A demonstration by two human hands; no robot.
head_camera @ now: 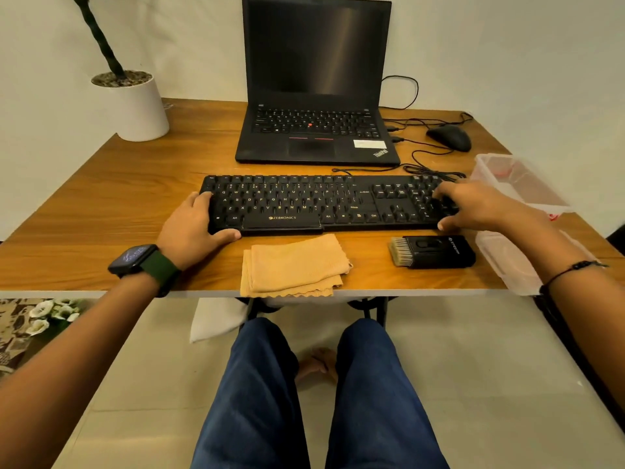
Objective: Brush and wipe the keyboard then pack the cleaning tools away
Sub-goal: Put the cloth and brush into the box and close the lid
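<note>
Keyboard [324, 203], black and full-sized, lies across the middle of the frame on a wooden desk [101, 204], held at both ends by a seated person. At centre left, the left hand [192, 225], a dark watch [135, 260] on its wrist, grips the keyboard's left end, fingers curled over the top edge and thumb along the front. Just below centre, a folded tan cloth [294, 265] rests close in front of the keyboard, one edge hanging over the desk's rim. To its right sits a black brush [433, 252], bristles pointing left, untouched. At centre right, the right hand [473, 206] clasps the keyboard's right end, fingers spread over the number keys, thumb against the front edge. A clear plastic box [521, 194], seemingly meant for the tools, stands at the right edge. Behind, a laptop [318, 96] sits open. Cleaning appears not yet begun: the person seems to be positioning the keyboard. Next, a hand must let go and take up the brush.
</note>
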